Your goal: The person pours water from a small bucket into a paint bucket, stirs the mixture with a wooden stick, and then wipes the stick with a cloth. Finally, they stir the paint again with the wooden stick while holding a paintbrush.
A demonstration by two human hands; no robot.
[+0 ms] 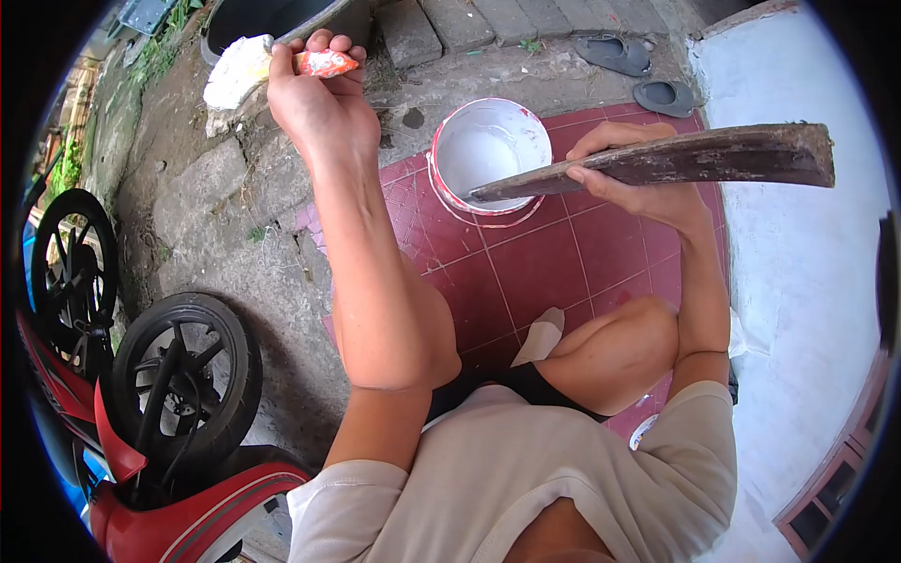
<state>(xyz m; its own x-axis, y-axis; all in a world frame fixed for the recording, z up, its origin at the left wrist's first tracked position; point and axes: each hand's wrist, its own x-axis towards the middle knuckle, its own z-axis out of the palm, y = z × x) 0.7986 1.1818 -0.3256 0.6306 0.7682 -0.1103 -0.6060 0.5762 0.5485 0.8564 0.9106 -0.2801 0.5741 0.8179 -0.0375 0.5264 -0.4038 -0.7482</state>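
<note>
Faces two spoked wheels (186, 380) at the left of the frame, and holds one white-coated tool (235, 73) at upper left in the left hand (321, 84), with fingers curled closely round its orange handle, overlapping one dark tub (267, 17) in view. At upper centre, has one white bucket (457, 141) under the left end of one wooden plank (723, 155), gripped near mid-length in the right hand (640, 197) between thumb and fingers parted only by the plank, below two grey sandals (615, 56). Has open room over red tiles (535, 267) between bucket and legs (610, 361), with the white wall (784, 272) as far-right edge.
</note>
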